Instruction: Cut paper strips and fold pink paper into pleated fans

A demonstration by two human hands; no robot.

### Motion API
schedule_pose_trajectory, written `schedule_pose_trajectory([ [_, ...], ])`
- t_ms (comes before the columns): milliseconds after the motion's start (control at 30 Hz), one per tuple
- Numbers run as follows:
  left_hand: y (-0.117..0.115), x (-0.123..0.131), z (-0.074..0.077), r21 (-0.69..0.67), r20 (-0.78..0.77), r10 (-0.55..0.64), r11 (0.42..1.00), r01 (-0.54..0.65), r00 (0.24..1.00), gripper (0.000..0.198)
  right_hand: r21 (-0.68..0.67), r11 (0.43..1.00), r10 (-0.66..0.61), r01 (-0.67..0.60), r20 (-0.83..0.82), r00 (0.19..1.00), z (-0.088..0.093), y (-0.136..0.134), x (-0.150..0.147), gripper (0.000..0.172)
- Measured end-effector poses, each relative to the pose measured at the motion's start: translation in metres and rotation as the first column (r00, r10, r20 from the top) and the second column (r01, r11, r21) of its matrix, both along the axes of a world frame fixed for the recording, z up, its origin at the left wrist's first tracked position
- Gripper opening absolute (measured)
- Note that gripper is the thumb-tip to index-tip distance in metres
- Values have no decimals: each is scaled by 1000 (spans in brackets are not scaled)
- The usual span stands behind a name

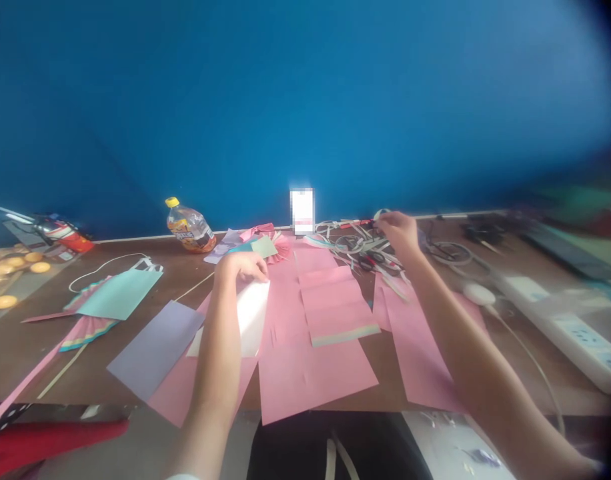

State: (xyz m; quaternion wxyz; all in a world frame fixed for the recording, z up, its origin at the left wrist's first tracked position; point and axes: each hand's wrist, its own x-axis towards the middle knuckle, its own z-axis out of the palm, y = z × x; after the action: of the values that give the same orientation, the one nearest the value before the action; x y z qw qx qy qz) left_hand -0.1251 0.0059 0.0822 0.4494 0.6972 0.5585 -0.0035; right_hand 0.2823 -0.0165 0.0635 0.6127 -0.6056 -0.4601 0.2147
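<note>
Hands (246, 265) (399, 231) reach over pink paper (318, 393); bottle (188, 225) holds liquid (203, 247)

The head camera looks forward and down across the table (183, 273).

Left hand (246, 267) touches white paper (254, 323) left of a pink sheet (310, 390). Right hand (399, 230) is beside far-right tangled strips (353, 244)

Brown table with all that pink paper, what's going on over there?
A person's left hand is at the top edge of a white rectangular paper sheet. The right hand is at a small white roundish item by a tangle of thin pale strips, grip unclear. Between them, a creased pink paper sheet lies over flat pink paper.
</note>
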Motion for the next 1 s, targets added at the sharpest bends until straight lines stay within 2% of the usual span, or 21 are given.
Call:
schedule_pose_trajectory([
  [100, -5, -4, 11, 1, -84, -52, 999, 52, 995, 31, -66, 996, -60, 56, -56, 997, -4, 1, -4, 54],
  [167, -7, -7, 16, 55, -68, -64, 996, 67, 996, 30, -40, 991, -129, 127, -40, 991, -5, 1, -7, 64],
  [233, -8, -7, 19, 116, -25, -90, 989, 93, 996, 28, -31, 994, -111, 109, -39, 993, -3, 0, -10, 61],
  [333, -7, 2, 21, 249, 80, -114, 964, 91, 990, 27, -40, 999, -16, 13, -73, 997, 1, -1, -15, 45],
  [433, -5, 20, 21, 393, 254, -123, 919, 14, 959, 25, -60, 993, 102, -106, -63, 993, 6, -5, -23, 22],
  [533, -6, 41, 19, 461, 340, -116, 886, -57, 933, 25, -107, 968, 228, -229, -20, 974, 10, -10, -34, 20],
  [633, -9, 61, 17, 533, 336, -154, 845, -53, 929, 27, -136, 912, 388, -387, -18, 921, 13, -16, -50, 31],
  [700, -11, 74, 16, 574, 352, -168, 816, -71, 921, 30, -162, 846, 511, -509, -32, 859, 13, -22, -65, 34],
  [800, -13, 91, 13, 616, 426, -186, 776, -134, 885, 31, -211, 719, 665, -662, -65, 744, 9, -32, -91, 37],
  [900, -13, 101, 8, 617, 457, -201, 773, -146, 866, 32, -179, 598, 776, -781, -110, 620, 1, -38, -109, 38],
  [933, -13, 101, 7, 615, 437, -212, 780, -119, 874, 33, -176, 584, 790, -793, -103, 605, -3, -38, -112, 37],
  [1000, -12, 96, 5, 608, 357, -219, 792, -48, 908, 35, -191, 601, 781, -776, -69, 621, -7, -37, -112, 32],
])
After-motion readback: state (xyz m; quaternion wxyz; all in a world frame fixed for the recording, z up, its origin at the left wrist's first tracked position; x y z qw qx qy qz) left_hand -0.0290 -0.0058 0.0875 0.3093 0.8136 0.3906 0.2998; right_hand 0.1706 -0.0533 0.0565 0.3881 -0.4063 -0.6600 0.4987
